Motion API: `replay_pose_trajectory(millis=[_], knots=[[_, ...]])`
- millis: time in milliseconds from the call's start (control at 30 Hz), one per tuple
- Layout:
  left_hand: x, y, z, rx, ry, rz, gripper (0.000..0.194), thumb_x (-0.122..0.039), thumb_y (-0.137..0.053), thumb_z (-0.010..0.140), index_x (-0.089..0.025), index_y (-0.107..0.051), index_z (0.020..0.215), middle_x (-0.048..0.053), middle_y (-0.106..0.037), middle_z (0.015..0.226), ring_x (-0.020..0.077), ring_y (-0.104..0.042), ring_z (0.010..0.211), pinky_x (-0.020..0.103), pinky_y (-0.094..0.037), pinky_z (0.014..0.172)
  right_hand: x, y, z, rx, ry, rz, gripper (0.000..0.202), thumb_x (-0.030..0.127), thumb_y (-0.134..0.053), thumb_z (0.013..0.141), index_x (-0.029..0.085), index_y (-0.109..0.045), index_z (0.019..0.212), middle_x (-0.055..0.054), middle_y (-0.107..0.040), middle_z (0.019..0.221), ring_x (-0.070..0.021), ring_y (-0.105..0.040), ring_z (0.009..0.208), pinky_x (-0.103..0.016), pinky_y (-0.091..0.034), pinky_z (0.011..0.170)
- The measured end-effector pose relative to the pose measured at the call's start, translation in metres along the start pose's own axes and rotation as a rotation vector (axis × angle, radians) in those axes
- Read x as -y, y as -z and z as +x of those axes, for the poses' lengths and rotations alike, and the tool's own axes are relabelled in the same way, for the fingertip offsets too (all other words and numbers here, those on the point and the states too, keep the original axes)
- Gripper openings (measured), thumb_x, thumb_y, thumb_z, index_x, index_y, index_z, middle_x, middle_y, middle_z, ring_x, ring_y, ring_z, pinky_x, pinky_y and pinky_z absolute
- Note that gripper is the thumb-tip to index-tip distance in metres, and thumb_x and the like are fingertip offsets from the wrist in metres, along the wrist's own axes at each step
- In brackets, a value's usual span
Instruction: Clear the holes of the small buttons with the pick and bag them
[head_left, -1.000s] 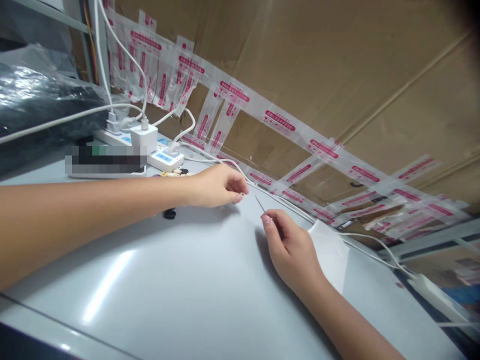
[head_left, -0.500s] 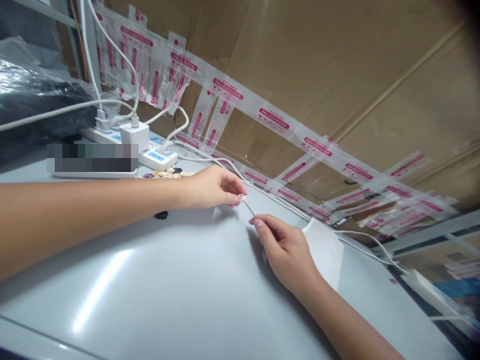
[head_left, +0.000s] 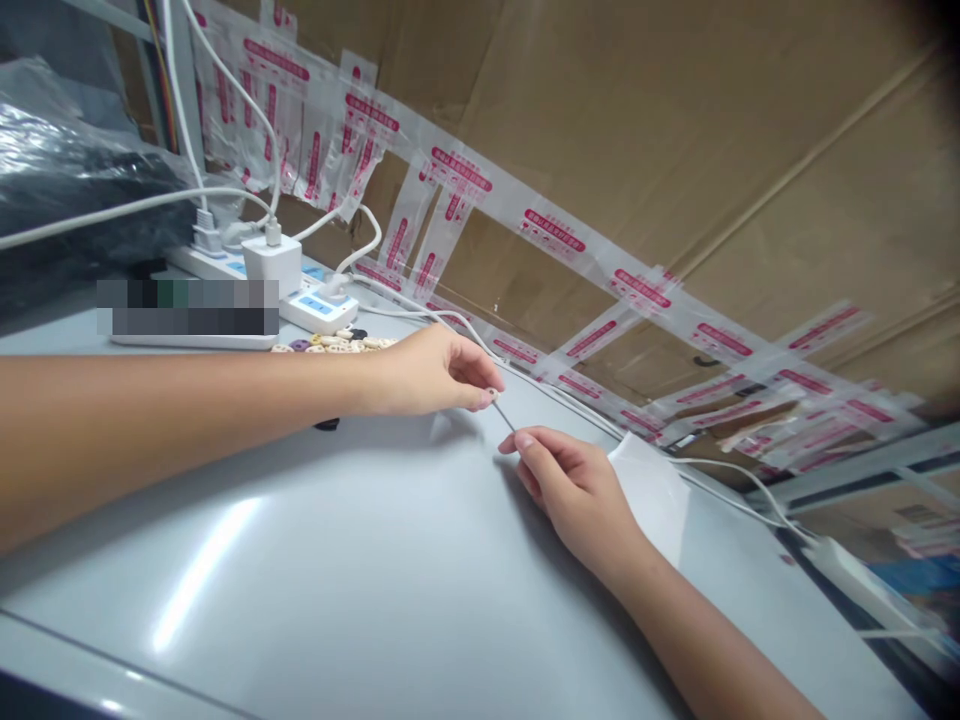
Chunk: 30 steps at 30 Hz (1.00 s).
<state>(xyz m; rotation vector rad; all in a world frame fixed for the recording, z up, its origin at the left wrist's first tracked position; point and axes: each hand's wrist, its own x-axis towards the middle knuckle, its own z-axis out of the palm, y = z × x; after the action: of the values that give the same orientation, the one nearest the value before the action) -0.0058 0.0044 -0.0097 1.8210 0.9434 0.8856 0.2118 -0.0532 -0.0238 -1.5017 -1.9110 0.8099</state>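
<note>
My left hand (head_left: 442, 372) pinches a small pale piece (head_left: 493, 395) between thumb and fingertips above the table. A thin dark rod (head_left: 505, 415) runs from that piece to my right hand (head_left: 566, 475), whose thumb and index finger are closed on its other end. Whether the rod's tip passes into the piece is too small to tell. Behind my left wrist lies a pile of small cream pieces (head_left: 341, 342), with a few purple, yellow and black ones among them. A black item (head_left: 328, 425) shows just below my left forearm.
White power strips (head_left: 319, 308) with a plugged-in charger (head_left: 271, 265) and cables stand at the back left, by a blurred-out object (head_left: 187, 308). White paper (head_left: 652, 490) lies right of my right hand. Taped cardboard (head_left: 600, 120) lines the back of the grey table (head_left: 337, 600).
My left hand and the pale piece have shifted slightly right, nearer my right hand. Both hands keep their grips, and the view has moved a little.
</note>
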Motion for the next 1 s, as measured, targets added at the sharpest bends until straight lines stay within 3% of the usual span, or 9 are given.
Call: replay_pose_trajectory(millis=[300, 767, 1000], knots=[[-0.01, -0.008, -0.004, -0.095, 0.023, 0.088, 0.016, -0.022, -0.075, 0.074, -0.015, -0.074, 0.087, 0.003, -0.076, 0.084, 0.0168, -0.07, 0.079, 0.025, -0.052, 0.069, -0.002, -0.003, -0.004, -0.136, 0.14, -0.283, 0.035, 0.043, -0.048, 0.093, 0.019, -0.071, 0.082, 0.004, -0.043, 0.054, -0.0116, -0.037, 0.051, -0.025, -0.03, 0.051], [0.001, -0.018, -0.004, -0.157, -0.061, 0.127, 0.01, -0.025, -0.068, 0.076, -0.018, -0.066, 0.082, 0.001, -0.073, 0.081, 0.0161, -0.068, 0.076, 0.026, -0.051, 0.068, 0.003, -0.008, -0.007, -0.248, 0.282, -0.49, 0.025, 0.034, -0.051, 0.093, 0.021, -0.069, 0.081, 0.006, -0.055, 0.055, -0.0095, -0.043, 0.047, -0.024, -0.033, 0.052], [0.001, -0.021, -0.005, -0.191, -0.065, 0.11, 0.006, -0.023, -0.064, 0.075, -0.019, -0.065, 0.08, 0.0, -0.071, 0.077, 0.0152, -0.066, 0.072, 0.026, -0.05, 0.065, 0.003, -0.008, -0.007, -0.231, 0.244, -0.479, 0.024, 0.035, -0.05, 0.093, 0.022, -0.068, 0.084, 0.005, -0.058, 0.059, -0.011, -0.047, 0.05, -0.025, -0.035, 0.053]])
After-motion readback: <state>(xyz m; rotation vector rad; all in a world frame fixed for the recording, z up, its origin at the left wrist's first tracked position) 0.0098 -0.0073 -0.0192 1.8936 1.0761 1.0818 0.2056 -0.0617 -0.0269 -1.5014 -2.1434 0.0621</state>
